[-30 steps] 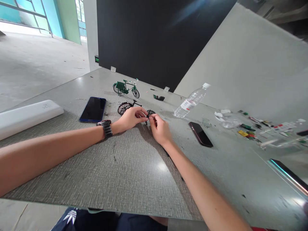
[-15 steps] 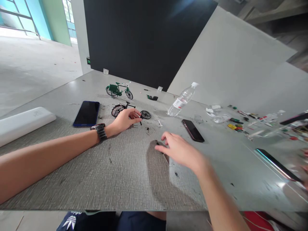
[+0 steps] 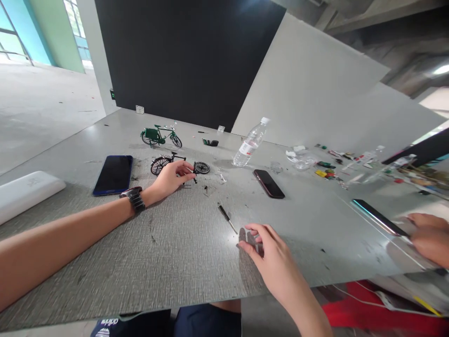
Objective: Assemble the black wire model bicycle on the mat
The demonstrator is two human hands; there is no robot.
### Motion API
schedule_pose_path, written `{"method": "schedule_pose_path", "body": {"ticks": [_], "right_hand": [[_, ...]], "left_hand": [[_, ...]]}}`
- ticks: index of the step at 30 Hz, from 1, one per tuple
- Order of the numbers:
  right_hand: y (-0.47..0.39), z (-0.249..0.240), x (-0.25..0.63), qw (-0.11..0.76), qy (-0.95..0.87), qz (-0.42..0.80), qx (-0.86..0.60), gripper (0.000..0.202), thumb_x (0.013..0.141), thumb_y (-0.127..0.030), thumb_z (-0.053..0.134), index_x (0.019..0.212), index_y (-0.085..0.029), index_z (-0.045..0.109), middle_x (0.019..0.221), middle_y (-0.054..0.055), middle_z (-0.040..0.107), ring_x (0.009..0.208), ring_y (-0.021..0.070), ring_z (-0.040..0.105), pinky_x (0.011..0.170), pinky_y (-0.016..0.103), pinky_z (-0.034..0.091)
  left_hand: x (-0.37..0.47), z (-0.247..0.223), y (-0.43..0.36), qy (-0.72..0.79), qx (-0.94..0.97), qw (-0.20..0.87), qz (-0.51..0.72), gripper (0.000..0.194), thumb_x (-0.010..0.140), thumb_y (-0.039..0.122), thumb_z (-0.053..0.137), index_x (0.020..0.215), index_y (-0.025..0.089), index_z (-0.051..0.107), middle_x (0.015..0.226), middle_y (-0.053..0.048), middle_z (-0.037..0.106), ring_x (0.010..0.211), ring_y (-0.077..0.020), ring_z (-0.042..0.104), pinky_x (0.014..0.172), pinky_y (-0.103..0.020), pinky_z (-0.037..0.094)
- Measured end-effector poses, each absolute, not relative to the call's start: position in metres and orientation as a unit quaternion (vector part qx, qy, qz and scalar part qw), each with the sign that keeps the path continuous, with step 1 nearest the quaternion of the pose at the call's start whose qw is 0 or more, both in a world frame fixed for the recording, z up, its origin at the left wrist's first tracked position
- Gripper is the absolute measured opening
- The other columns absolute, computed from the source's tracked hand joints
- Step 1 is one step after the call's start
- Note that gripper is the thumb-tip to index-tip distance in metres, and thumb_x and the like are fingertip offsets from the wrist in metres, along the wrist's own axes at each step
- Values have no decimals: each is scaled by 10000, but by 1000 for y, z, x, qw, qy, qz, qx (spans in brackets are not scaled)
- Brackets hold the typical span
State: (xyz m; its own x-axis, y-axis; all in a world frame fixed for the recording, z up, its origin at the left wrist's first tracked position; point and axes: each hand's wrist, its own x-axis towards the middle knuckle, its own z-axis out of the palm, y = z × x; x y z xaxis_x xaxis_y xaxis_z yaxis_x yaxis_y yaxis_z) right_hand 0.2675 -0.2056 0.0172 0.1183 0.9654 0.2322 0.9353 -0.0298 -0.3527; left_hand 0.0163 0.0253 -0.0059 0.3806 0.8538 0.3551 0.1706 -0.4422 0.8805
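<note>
From the head camera I see a wide grey table (image 3: pixel 175 252) with a fine woven grain, glossy towards the right where it reflects the light. My left hand (image 3: pixel 168 178), with a dark link-band watch (image 3: pixel 132 198) on the wrist, rests on a small black model bicycle (image 3: pixel 180 165) made of thin metal tubing with spoked wheels. The fingers curl over its frame between the two wheels, closed lightly on it. My right hand (image 3: pixel 270 255) hovers low over the near table edge, fingers loosely spread and holding nothing. A slim screwdriver (image 3: pixel 227 218) with a dark handle and bright shaft lies flat just beyond those fingertips, not touching them, well apart from the bicycle.

Behind the black bicycle stands a green model bicycle (image 3: pixel 160 136), upright. A dark blue phone (image 3: pixel 112 174) lies flat left of my left hand, and a rounded white case (image 3: pixel 26 194) lies further left. A clear plastic bottle (image 3: pixel 249 143) lies tilted on its side, with a black phone (image 3: pixel 268 183) near it. Small coloured parts (image 3: pixel 328 168) are scattered at the far right. Another person's hand (image 3: pixel 430 236) rests at the right edge beside a thin shiny phone (image 3: pixel 379 217).
</note>
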Motion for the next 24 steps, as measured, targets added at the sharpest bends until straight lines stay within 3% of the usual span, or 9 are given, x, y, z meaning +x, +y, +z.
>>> {"method": "schedule_pose_path", "body": {"ticks": [7, 11, 18, 24], "right_hand": [[-215, 23, 269, 209, -634, 116, -735, 80, 936, -325, 580, 933, -253, 613, 937, 28, 651, 814, 180, 645, 720, 307, 519], [-209, 24, 265, 203, -647, 121, -725, 136, 962, -283, 530, 845, -246, 589, 903, 13, 647, 795, 172, 640, 711, 304, 496], [-184, 29, 249, 188, -677, 88, -706, 162, 936, -368, 610, 1030, -247, 557, 995, 39, 655, 922, 220, 652, 757, 342, 507], [-137, 30, 228, 129, -743, 74, -653, 142, 974, -164, 488, 1077, -190, 582, 1093, 104, 658, 980, 233, 641, 794, 357, 510]], "left_hand": [[16, -5, 24, 359, 732, 386, 432, 297, 811, 397, 715, 985, 165, 655, 846, -63, 716, 794, -198, 663, 734, -338, 483], [17, -6, 25, 357, 730, 394, 430, 298, 806, 407, 714, 970, 166, 654, 849, -65, 718, 790, -201, 662, 724, -339, 482], [17, -6, 25, 353, 736, 391, 425, 319, 806, 432, 708, 980, 169, 655, 850, -65, 718, 791, -204, 669, 723, -339, 502], [18, -1, 20, 357, 734, 396, 420, 314, 791, 427, 716, 966, 174, 652, 860, -66, 730, 805, -211, 678, 733, -334, 512]]}}
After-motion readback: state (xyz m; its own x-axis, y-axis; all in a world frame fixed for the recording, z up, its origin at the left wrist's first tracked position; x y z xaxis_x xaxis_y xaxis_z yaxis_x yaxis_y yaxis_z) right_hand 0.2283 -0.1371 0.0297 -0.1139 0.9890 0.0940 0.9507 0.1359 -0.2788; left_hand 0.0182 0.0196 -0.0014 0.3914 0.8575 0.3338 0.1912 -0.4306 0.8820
